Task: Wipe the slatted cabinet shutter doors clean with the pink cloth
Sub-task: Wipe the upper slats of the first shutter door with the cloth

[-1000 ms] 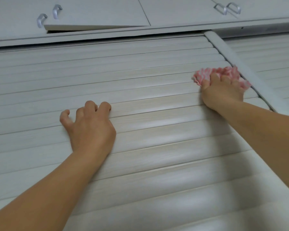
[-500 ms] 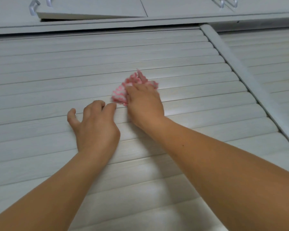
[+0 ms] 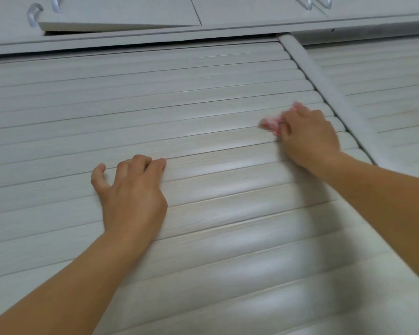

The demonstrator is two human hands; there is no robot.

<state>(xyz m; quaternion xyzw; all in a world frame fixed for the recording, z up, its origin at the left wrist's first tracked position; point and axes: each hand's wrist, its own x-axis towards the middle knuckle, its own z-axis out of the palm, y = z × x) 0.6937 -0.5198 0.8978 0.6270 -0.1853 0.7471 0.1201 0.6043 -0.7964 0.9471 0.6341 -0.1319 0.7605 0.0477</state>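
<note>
Home kitchen: slatted shutter doors (image 3: pixel 179 117), handled cupboards (image 3: pixel 121 8).

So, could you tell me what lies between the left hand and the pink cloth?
Only bare slats of the shutter door separate the left hand from the pink cloth, as the head view shows.

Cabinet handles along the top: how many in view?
4. Two handles at top left, above the slatted shutter; two at top right. All but the leftmost are cropped by the frame edge; more may lie outside.
</note>
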